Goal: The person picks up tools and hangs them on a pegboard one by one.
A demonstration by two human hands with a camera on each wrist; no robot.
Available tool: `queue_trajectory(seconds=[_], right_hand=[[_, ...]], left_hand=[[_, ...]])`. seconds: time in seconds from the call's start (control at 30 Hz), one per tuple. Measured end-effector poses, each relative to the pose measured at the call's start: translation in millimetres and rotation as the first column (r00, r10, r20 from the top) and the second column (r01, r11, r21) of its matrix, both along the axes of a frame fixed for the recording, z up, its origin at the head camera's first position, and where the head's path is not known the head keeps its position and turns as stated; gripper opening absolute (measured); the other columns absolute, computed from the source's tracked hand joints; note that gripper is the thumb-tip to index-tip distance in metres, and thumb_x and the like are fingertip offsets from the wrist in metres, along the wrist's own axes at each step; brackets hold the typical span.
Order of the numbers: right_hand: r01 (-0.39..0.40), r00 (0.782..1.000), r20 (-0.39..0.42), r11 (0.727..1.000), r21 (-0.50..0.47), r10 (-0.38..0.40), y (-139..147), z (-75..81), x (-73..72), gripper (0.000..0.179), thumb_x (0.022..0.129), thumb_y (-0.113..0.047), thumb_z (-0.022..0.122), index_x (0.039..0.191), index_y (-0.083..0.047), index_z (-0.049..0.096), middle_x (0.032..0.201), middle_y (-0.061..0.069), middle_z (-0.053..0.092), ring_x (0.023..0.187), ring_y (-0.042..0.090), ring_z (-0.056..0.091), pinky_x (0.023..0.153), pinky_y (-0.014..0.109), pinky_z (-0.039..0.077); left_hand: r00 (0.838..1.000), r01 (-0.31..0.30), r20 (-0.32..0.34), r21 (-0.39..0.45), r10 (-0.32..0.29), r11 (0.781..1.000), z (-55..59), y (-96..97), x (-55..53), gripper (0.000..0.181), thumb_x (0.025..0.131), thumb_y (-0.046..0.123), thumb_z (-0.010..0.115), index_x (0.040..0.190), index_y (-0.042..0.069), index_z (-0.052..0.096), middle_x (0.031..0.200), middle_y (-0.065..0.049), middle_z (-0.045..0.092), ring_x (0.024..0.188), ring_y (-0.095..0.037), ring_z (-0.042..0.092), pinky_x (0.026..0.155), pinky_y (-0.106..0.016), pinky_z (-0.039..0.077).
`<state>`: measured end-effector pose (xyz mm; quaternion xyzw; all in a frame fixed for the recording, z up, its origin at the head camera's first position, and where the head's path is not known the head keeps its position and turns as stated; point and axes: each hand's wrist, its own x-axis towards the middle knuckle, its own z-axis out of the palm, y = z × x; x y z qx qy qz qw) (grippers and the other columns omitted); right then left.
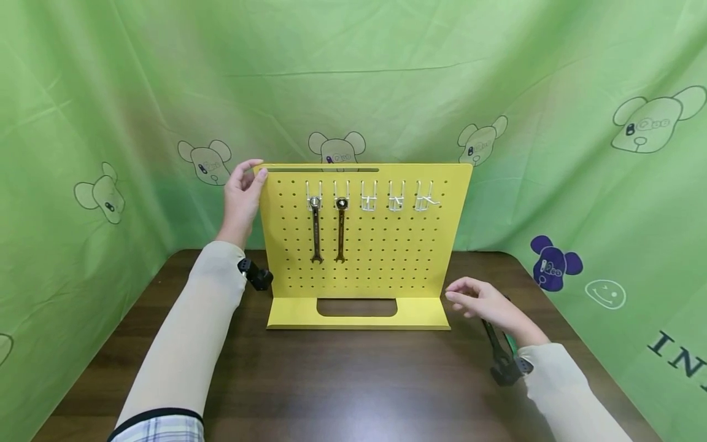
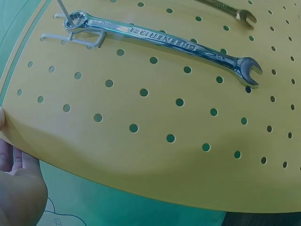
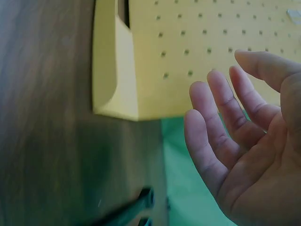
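Note:
A yellow pegboard (image 1: 353, 245) stands upright on the table. My left hand (image 1: 243, 199) grips its top left corner, thumb on the front and fingers behind. Two combination wrenches hang by their ring ends from white hooks, open ends down: the left wrench (image 1: 316, 230), which shows shiny in the left wrist view, and the right wrench (image 1: 341, 230). My right hand (image 1: 480, 302) hovers by the board's lower right corner, fingers loosely bent and holding nothing. Beneath the right wrist lies a dark tool (image 1: 490, 334) with a green part, mostly hidden by the arm.
Three more white hooks (image 1: 396, 199) on the board's upper right hold no tools. The board's base (image 1: 293, 314) rests on the dark wooden table (image 1: 331, 380). A green printed cloth (image 1: 386, 80) hangs behind and along both sides.

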<state>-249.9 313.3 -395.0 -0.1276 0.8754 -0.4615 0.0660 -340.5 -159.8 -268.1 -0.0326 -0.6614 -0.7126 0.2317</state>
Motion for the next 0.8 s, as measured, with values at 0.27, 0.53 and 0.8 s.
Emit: queue_trajectory(seconds=[0.27,0.53,0.8], right_hand=[[0.079,0.995,0.052,0.997,0.014,-0.080,35.5,-17.6,9.2,0.041,0.101,-0.022,0.063,0.125,0.010,0.055,0.099,0.018,0.066,0.088,0.025,0.066,0.070,0.033,0.058],[0.129,0.987,0.087,0.989,0.066,-0.134,63.9,-30.6,14.8,0.042,0.100,-0.018,0.063,0.124,0.015,0.054,0.099,0.014,0.068,0.084,0.021,0.064,0.068,0.033,0.058],[0.123,0.987,0.097,0.988,0.095,-0.132,75.9,-38.4,12.4,0.044,0.100,-0.013,0.061,0.124,0.021,0.050,0.104,0.023,0.069,0.089,0.024,0.066,0.071,0.035,0.059]], left_hand=[[1.000,0.003,0.007,-0.021,-0.003,1.000,-0.3,-1.3,-0.9,0.030,0.099,0.027,0.064,0.128,0.018,0.063,0.109,-0.003,0.062,0.094,-0.016,0.059,0.083,-0.029,0.054],[1.000,-0.005,0.007,-0.014,0.005,1.000,-0.5,-1.7,-0.4,0.029,0.099,0.026,0.065,0.127,0.018,0.064,0.108,-0.003,0.062,0.093,-0.015,0.059,0.083,-0.029,0.054],[1.000,0.000,0.008,-0.015,0.000,1.000,-0.6,-1.0,-1.9,0.034,0.099,0.026,0.065,0.131,0.015,0.062,0.110,-0.004,0.062,0.094,-0.016,0.059,0.084,-0.031,0.055]])
